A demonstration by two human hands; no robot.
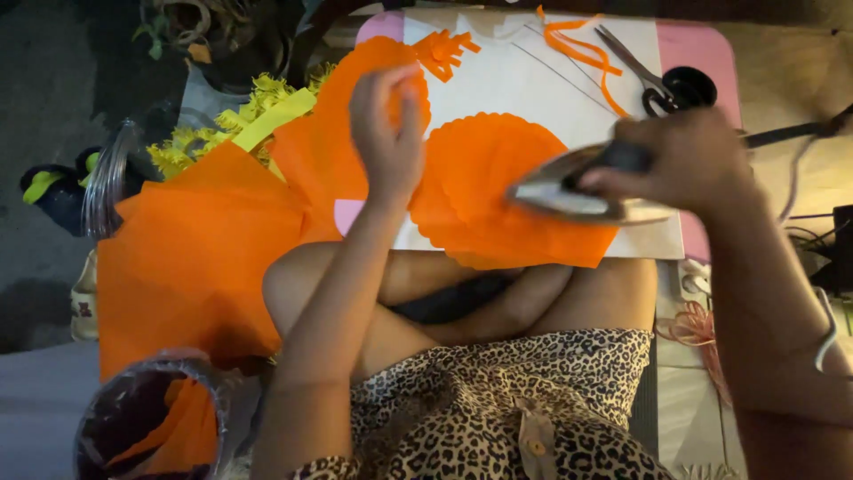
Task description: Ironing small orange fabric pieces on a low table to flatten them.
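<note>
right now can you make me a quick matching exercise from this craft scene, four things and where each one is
Things:
1. clothes iron
2. scissors
3. scalloped orange paper
4. yellow fringed paper

Places:
a. lying on the white board at its far right
b. behind the big orange sheet at the left
c. held in the right hand over the board
d. flat on the white board's middle, right of the left hand

Pairs: 1-c, 2-a, 3-d, 4-b
</note>
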